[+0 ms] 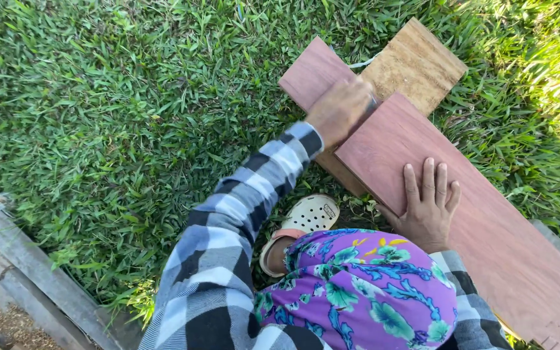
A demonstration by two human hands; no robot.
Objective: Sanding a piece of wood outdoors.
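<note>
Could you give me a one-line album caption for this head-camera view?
Crouched on grass, right hand flat on a reddish plank, left hand fisted at its end.

Sunlit green grass (98, 97), concrete curb (27, 272) at left

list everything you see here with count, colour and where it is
long reddish-brown wooden plank: 1, centre to lower right, lying across the other boards
shorter reddish-brown wooden board: 1, top centre, partly under the long plank
tan rough board: 1, top right of centre
green grass lawn: covers most of the view
grey concrete kerb: 1, lower left
cream perforated clog: 1, centre, on a foot
left hand: fist at the long plank's end, contents hidden
right hand: flat on the long plank
</note>
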